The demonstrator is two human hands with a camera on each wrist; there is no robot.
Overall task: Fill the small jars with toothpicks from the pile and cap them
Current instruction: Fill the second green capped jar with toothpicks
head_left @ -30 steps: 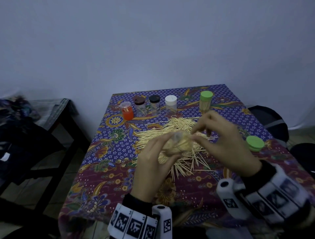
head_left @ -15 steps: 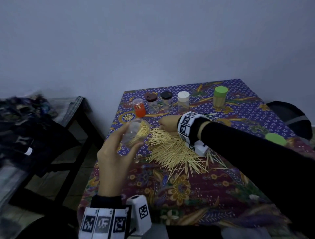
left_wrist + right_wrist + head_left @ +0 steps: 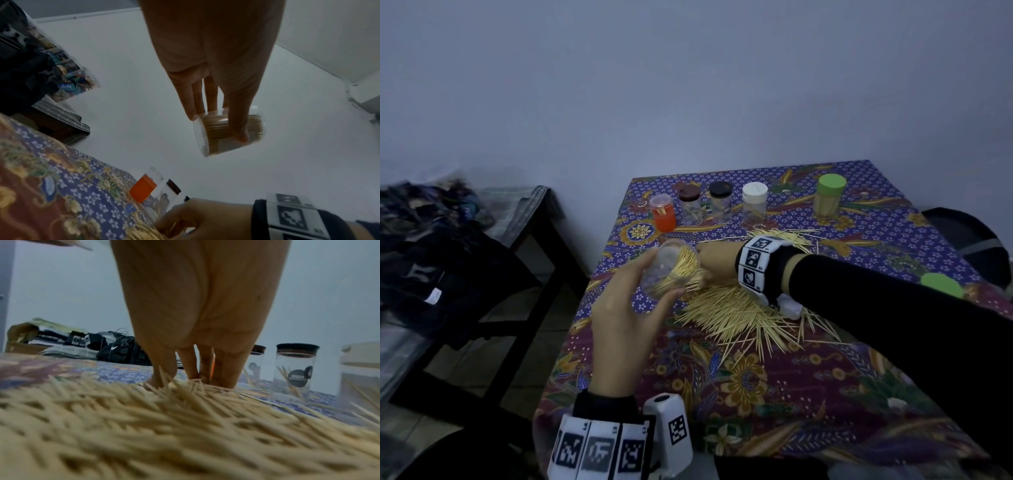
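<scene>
Above the table's left edge, the left hand (image 3: 626, 318) grips a clear jar (image 3: 671, 269) part-filled with toothpicks; the right hand (image 3: 717, 262) pinches into the toothpick pile (image 3: 736, 308). The black-capped jar (image 3: 294, 371) bears a dark round label, its lettering too blurred to read.

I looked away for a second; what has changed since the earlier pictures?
The right hand left the clear plastic jar and went down into the pale wooden toothpick pile. The left hand carried the jar leftward and still grips it. The capped jars stayed in their row.
</scene>
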